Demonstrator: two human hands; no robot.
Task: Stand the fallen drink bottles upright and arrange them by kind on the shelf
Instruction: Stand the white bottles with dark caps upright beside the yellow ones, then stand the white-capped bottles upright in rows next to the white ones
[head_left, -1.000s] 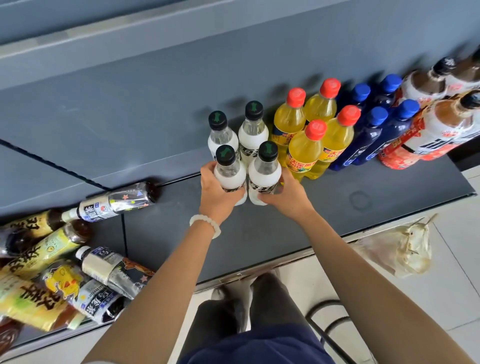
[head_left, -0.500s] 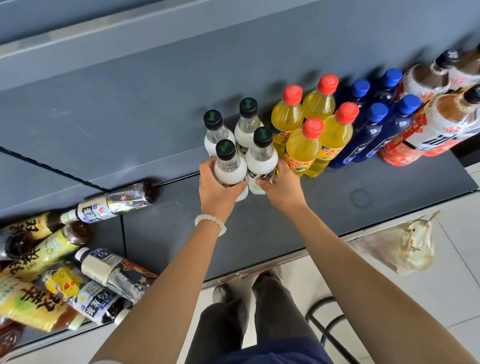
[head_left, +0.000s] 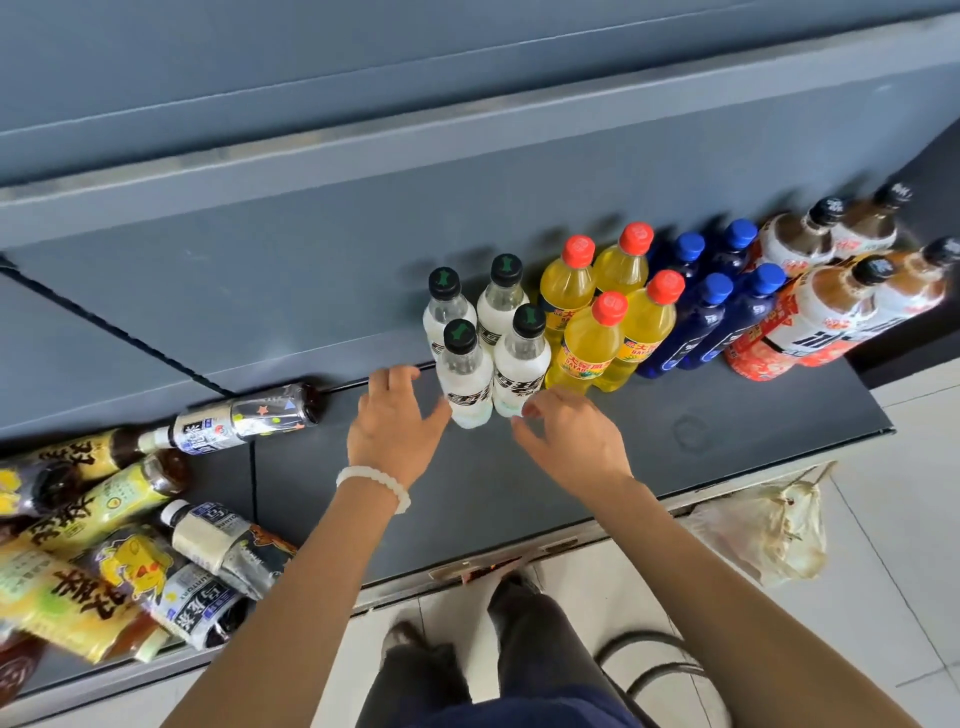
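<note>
Change: both hands, left hand (head_left: 397, 431) and right hand (head_left: 569, 441), have let go of the four clear black-capped bottles (head_left: 465, 371).
Hands: open, holding nothing.
Meaning: this group looks done; fallen tea bottles (head_left: 244, 421) wait on the grey shelf (head_left: 571, 493).

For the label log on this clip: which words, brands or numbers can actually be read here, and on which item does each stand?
"SUNTORY", partly legible: lying white-capped tea bottle at left.
"BAYAR...", cut off: front yellow bottle with a red cap.
Large Chinese characters, not transcribed here: lying yellow-label tea bottles, front white black-capped bottles, brown drink bottles at right.
Blue bottles: print too small.
No numbers legible.
</note>
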